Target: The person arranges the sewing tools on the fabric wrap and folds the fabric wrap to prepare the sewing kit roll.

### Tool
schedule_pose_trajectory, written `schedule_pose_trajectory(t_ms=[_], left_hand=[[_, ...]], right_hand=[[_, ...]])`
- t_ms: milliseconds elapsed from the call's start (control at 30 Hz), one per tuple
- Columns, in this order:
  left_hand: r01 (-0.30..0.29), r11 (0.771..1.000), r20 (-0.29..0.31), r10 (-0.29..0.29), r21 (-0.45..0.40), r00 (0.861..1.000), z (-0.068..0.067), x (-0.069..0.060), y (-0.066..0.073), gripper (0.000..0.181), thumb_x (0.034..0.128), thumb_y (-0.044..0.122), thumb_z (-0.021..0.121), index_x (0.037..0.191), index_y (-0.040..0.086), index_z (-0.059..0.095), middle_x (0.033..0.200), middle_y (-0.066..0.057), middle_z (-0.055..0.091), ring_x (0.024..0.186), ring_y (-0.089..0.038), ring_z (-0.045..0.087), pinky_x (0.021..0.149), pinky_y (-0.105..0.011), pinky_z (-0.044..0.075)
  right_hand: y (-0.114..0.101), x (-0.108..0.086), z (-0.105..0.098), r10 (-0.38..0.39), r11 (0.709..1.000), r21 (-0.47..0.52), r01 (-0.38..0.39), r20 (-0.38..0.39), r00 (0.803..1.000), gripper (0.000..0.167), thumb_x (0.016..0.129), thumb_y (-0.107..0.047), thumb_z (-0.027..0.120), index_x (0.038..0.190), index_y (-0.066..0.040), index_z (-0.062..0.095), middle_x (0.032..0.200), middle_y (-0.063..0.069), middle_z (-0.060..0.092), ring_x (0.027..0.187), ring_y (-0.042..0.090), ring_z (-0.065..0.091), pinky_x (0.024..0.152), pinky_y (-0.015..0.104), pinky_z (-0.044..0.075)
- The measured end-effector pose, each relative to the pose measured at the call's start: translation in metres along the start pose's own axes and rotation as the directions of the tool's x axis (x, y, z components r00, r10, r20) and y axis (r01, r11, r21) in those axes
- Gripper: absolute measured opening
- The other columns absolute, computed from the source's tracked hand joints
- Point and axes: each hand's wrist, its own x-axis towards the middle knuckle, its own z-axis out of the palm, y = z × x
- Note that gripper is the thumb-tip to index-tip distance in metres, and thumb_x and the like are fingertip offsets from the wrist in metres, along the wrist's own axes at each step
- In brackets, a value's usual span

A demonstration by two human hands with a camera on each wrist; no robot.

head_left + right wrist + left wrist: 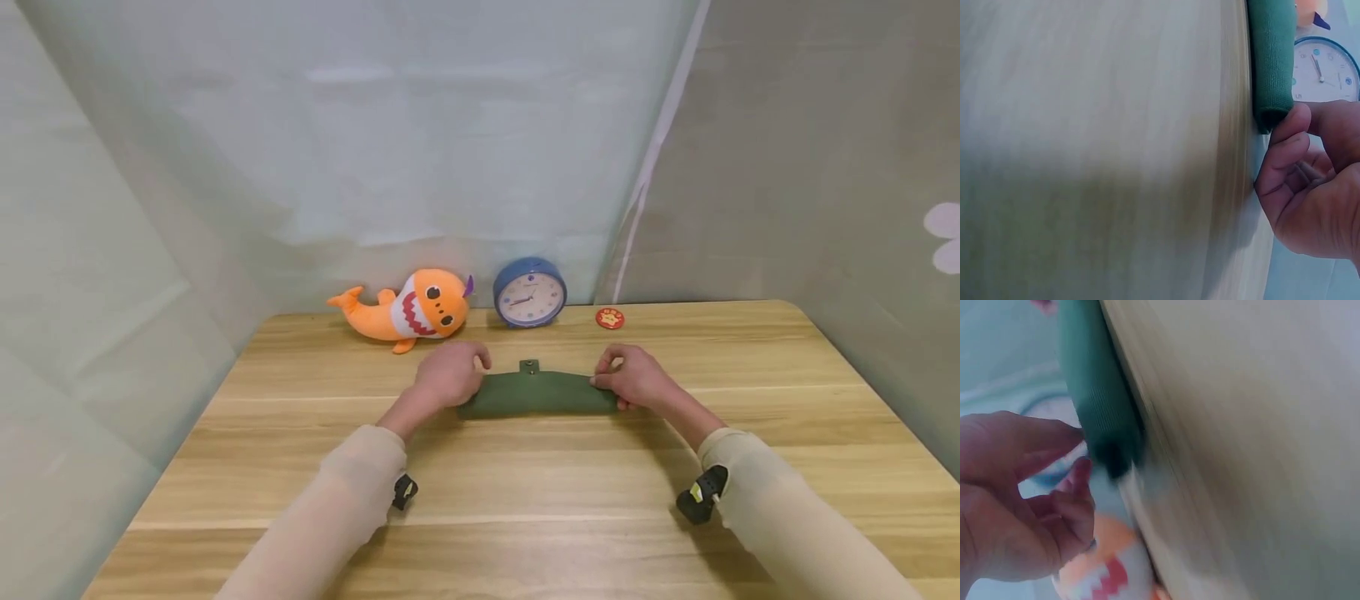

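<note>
A flat-looking roll of green ribbed cloth lies crosswise on the wooden table, with a small snap tab sticking up from its far edge. At its left end is my left hand, fingers curled. The left wrist view, though blurred, has a fingertip against the roll's end. My right hand pinches the opposite end. Close up in the right wrist view, the right hand has its thumb and bent fingers at the cloth roll's corner. The roll's underside is hidden.
Behind the cloth sit an orange shark plush, a blue alarm clock and a round red badge. The wooden table meets a pale fabric wall at its back edge. Black wrist cameras hang below both sleeves.
</note>
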Motion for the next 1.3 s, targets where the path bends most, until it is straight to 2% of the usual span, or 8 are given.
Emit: schedule_pose_trajectory(t_ms=[133,267,333,500,767,833,1000,1300], left_hand=[[-0.112,0.991,-0.007,0.112,-0.068,0.994,0.008,-0.004,0.019,0.027,0.1000,0.027,0.074,0.125,0.016,0.076,0.100,-0.006,0.069,0.095,-0.021,0.058,0.081,-0.037,0.050],[-0.109,0.991,-0.021,0.108,-0.075,0.994,0.014,-0.007,0.026,0.033,0.0960,0.031,0.079,0.126,0.019,0.076,0.098,-0.004,0.064,0.093,-0.019,0.054,0.077,-0.033,0.047],[-0.097,0.992,-0.030,0.095,-0.075,0.995,0.015,-0.007,0.027,0.034,0.0950,0.031,0.080,0.126,0.018,0.077,0.100,-0.005,0.064,0.093,-0.019,0.054,0.078,-0.034,0.048],[-0.084,0.992,-0.019,0.082,-0.098,0.996,0.016,-0.007,0.027,0.042,0.0914,0.038,0.083,0.128,0.018,0.076,0.114,-0.006,0.071,0.101,-0.021,0.057,0.089,-0.038,0.052],[-0.066,0.994,-0.024,0.064,-0.087,0.998,0.021,-0.006,0.026,0.048,0.0905,0.041,0.084,0.134,0.023,0.074,0.116,-0.007,0.066,0.101,-0.021,0.056,0.086,-0.039,0.052],[-0.063,0.995,-0.019,0.061,-0.080,0.998,0.020,-0.006,0.026,0.047,0.0910,0.041,0.083,0.134,0.023,0.074,0.115,-0.007,0.066,0.101,-0.021,0.055,0.085,-0.038,0.052],[-0.042,0.997,-0.006,0.042,-0.066,0.999,0.019,-0.005,0.027,0.045,0.0907,0.041,0.084,0.131,0.024,0.076,0.115,-0.005,0.067,0.101,-0.020,0.055,0.084,-0.037,0.052],[-0.042,0.996,0.008,0.043,-0.078,0.999,0.021,-0.003,0.031,0.042,0.0933,0.042,0.080,0.130,0.022,0.077,0.120,-0.007,0.070,0.105,-0.022,0.057,0.086,-0.040,0.055]], right_hand=[[-0.001,0.000,0.000,-0.014,1.000,0.016,0.014,-0.015,1.000,0.017,0.094,-0.011,0.078,0.094,-0.004,0.062,0.054,-0.003,0.054,0.039,0.008,0.052,0.041,0.024,0.041],[-0.004,0.002,-0.001,-0.048,0.998,-0.041,0.046,-0.043,0.998,0.015,0.091,-0.013,0.080,0.088,-0.006,0.067,0.055,-0.002,0.058,0.040,0.008,0.054,0.043,0.025,0.042],[-0.005,0.004,-0.003,-0.093,0.990,-0.111,0.085,-0.067,0.993,0.014,0.090,-0.014,0.082,0.085,-0.007,0.070,0.061,-0.001,0.063,0.049,0.009,0.056,0.050,0.026,0.044],[-0.012,0.007,-0.005,-0.207,0.940,-0.295,0.172,-0.093,0.974,0.013,0.086,-0.015,0.083,0.076,-0.010,0.075,0.076,0.002,0.072,0.073,0.017,0.058,0.071,0.033,0.047],[-0.036,0.013,0.000,-0.240,0.843,-0.500,0.200,-0.016,0.971,0.006,0.088,-0.014,0.078,0.087,-0.008,0.077,0.079,0.004,0.074,0.076,0.023,0.065,0.077,0.043,0.054],[-0.044,0.017,0.005,-0.232,0.847,-0.498,0.189,-0.026,0.972,0.008,0.090,-0.015,0.078,0.092,-0.007,0.078,0.084,0.006,0.075,0.079,0.024,0.066,0.077,0.044,0.055],[-0.062,0.033,0.024,-0.235,0.907,-0.372,0.200,-0.050,0.971,0.016,0.092,-0.015,0.076,0.101,-0.003,0.080,0.095,0.012,0.077,0.085,0.025,0.069,0.078,0.040,0.055],[-0.066,0.052,0.043,-0.167,0.937,-0.302,0.173,0.045,0.985,0.023,0.089,-0.017,0.079,0.109,-0.005,0.081,0.111,0.011,0.080,0.107,0.030,0.071,0.094,0.042,0.056]])
